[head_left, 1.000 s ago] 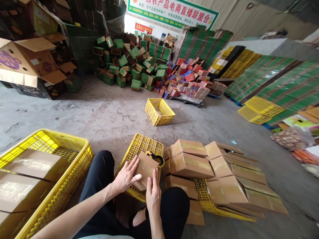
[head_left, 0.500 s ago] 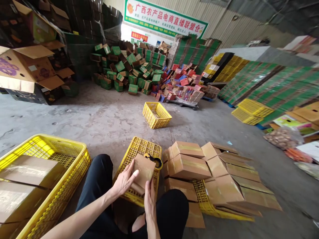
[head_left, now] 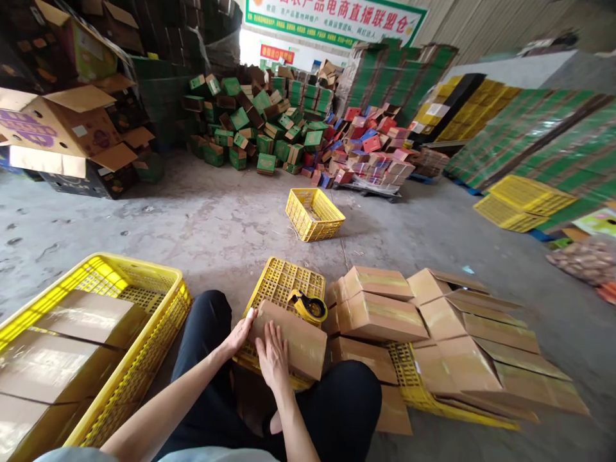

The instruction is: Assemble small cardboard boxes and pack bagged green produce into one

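Observation:
A brown cardboard box point(head_left: 302, 340) lies lengthwise on an upturned yellow plastic crate point(head_left: 291, 279) in front of my knees. My left hand point(head_left: 240, 332) grips the left end of the box, its fingertips at the upper left corner. Flat on the top face lies my right hand point(head_left: 273, 356), fingers stretched out. A yellow and black tape dispenser point(head_left: 310, 307) sits on the crate just behind the box, partly covered by it.
On my left stands a large yellow crate point(head_left: 168, 273) with taped boxes point(head_left: 91, 314) inside. To the right, several cardboard boxes point(head_left: 380, 317) are stacked on and around another yellow crate point(head_left: 407, 369). Farther off is a small yellow crate point(head_left: 315, 215), before heaps of green cartons point(head_left: 264, 163) and red ones.
The box has turned from end-up to lying lengthwise, stretching out to the right. My right hand has moved from its right edge onto the top face, and my left hand to its left end.

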Demonstrator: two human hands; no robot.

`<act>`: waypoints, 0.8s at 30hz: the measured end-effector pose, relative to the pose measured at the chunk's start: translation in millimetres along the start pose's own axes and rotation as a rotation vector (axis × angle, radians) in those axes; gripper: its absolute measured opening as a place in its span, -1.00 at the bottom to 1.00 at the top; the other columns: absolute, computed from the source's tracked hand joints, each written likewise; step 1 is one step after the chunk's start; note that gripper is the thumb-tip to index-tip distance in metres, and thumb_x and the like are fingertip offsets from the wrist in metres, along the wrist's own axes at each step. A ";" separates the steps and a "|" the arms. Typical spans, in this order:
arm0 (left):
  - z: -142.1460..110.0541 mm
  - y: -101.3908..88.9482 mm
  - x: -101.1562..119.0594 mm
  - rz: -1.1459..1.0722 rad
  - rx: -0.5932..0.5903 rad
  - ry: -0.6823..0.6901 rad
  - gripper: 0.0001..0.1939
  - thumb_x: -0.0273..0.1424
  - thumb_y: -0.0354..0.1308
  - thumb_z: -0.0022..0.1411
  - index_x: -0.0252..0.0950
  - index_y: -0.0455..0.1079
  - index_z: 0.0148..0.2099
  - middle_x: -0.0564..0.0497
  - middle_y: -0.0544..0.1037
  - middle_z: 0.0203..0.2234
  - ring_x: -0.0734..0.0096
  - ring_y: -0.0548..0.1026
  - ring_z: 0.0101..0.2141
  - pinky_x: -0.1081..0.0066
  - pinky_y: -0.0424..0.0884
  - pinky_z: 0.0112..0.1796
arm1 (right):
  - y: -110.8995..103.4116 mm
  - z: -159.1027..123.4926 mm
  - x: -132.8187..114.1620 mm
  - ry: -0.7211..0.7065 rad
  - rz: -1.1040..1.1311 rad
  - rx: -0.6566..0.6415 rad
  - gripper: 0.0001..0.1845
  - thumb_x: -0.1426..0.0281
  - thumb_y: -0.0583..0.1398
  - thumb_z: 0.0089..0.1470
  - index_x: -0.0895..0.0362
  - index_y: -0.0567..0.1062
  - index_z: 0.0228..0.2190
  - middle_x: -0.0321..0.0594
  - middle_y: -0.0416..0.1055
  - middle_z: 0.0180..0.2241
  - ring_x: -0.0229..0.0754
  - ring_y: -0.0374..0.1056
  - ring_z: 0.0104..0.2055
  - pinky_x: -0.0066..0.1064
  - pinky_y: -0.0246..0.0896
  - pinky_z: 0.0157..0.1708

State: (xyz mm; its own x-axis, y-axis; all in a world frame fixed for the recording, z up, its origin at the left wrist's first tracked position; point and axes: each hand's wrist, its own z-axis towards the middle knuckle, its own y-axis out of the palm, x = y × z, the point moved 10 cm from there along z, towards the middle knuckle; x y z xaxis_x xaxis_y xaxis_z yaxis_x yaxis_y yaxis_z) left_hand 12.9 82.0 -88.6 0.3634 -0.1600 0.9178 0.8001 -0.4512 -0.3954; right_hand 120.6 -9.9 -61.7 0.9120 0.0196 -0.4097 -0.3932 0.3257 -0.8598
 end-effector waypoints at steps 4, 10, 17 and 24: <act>-16.5 9.5 2.0 0.085 -0.067 0.042 -0.20 0.12 -0.32 0.51 -0.33 0.33 0.39 -0.18 0.34 0.34 0.11 0.20 0.38 0.05 0.20 0.35 | 22.7 -5.8 9.1 -0.005 -0.101 -0.076 -0.44 0.21 -0.07 0.45 0.11 0.36 0.32 0.06 0.35 0.31 0.15 0.27 0.36 0.08 0.24 0.25; -25.9 39.1 12.6 0.550 -0.064 0.315 -0.22 0.12 -0.15 0.48 -0.38 0.28 0.40 -0.28 0.16 0.42 0.01 0.01 0.44 -0.02 0.18 0.36 | 20.7 -9.0 28.5 -0.037 -0.215 -0.192 -0.43 0.29 -0.12 0.46 0.09 0.21 0.39 -0.07 0.21 0.40 -0.02 0.14 0.43 -0.08 0.04 0.36; 15.7 51.7 15.5 0.668 -0.071 0.442 -0.24 0.16 -0.10 0.43 -0.25 0.28 0.41 -0.24 0.19 0.43 -0.04 0.04 0.45 -0.06 0.27 0.31 | 16.9 -5.5 39.7 0.042 -0.285 -0.198 -0.38 0.17 -0.19 0.48 0.10 0.21 0.40 0.01 0.19 0.40 0.05 0.10 0.45 0.01 -0.01 0.37; 16.5 54.2 14.4 0.664 -0.061 0.482 -0.31 0.06 -0.08 0.48 -0.20 0.17 0.46 -0.20 0.20 0.43 0.01 0.06 0.44 -0.04 0.31 0.30 | -16.3 -33.7 100.2 0.334 -0.357 -0.251 -0.33 0.12 -0.24 0.46 0.12 0.13 0.42 -0.07 0.04 0.46 0.04 0.00 0.49 0.10 -0.10 0.40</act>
State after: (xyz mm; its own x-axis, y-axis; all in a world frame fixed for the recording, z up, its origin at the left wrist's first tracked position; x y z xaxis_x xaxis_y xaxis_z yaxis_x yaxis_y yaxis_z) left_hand 69.4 69.8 -97.4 0.4960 -0.7636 0.4134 0.4581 -0.1743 -0.8716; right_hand 214.5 -45.1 -99.0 0.9234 -0.3652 -0.1184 -0.1191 0.0207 -0.9927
